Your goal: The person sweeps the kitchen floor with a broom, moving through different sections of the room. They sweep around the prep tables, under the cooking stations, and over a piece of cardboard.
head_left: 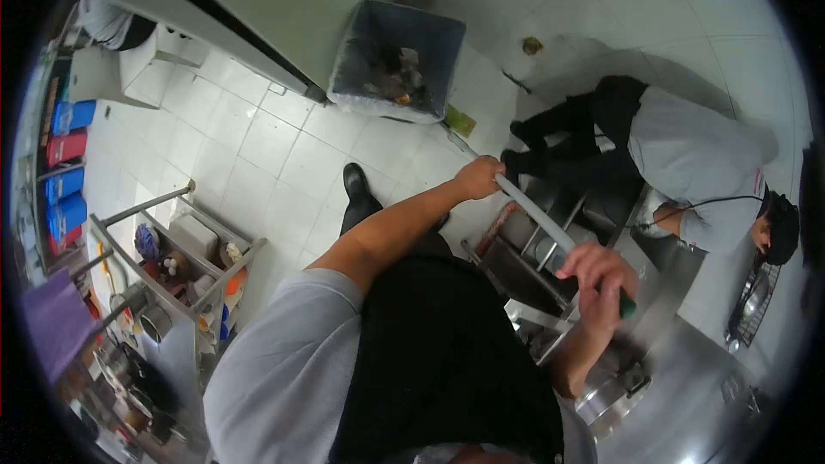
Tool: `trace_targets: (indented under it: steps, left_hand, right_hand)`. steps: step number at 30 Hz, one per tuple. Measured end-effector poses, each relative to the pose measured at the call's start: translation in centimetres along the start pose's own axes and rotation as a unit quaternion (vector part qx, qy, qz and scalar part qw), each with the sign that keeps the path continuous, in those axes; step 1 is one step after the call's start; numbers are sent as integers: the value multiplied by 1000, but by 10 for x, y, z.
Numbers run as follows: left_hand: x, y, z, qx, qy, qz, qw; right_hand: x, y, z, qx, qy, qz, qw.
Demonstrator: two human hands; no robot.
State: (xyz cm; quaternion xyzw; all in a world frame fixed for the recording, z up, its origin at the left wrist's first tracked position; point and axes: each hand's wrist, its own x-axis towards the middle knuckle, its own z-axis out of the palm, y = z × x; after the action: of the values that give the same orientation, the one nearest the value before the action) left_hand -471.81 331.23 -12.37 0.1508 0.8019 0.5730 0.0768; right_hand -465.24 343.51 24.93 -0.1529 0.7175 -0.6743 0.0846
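A long pale grey pole (534,213) runs slantwise from the floor beside the bin up toward my right side. My left hand (479,178) is wrapped round its middle with the arm stretched forward. Higher up, my right hand (600,282) is closed round the pole near its green end (626,303). The lower part narrows away toward a flat yellow-green piece (461,120) on the floor; what head the pole carries is not clear.
A grey bin (397,60) with a liner holds waste. To the right a co-worker (696,142) bends over a steel counter (679,266). Steel shelving (516,236) stands close by my right side. On the left is a cart (185,266) with containers; white tiles (275,142) cover the floor.
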Motion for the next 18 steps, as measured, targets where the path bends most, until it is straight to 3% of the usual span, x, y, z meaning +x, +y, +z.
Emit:
trace_targets:
  steps: [2,6,8,12,13,15,16,18]
  left_hand:
    - [-24,-3,11,34,48,-32,998]
    - [-66,45,7,-12,2,-18,1000]
    - [-57,77,6,-42,-10,-33,999]
    - [23,123,20,-63,57,21,996]
    - [49,124,24,-75,69,11,995]
    - [100,89,55,-52,156,43,985]
    - [117,54,69,-12,149,17,989]
    - [124,5,99,42,128,-18,991]
  right_hand:
    - [-13,-11,-3,-29,29,13,999]
    - [-36,-52,10,-54,62,-31,996]
    - [-38,-72,-1,-65,87,-91,990]
    - [-36,-98,-35,-115,69,-158,978]
    - [-34,-82,-45,-148,71,-187,968]
    - [-18,-21,-57,-224,112,-93,964]
    - [-9,9,-63,-261,126,-43,956]
    - [-17,67,-61,-139,161,-79,974]
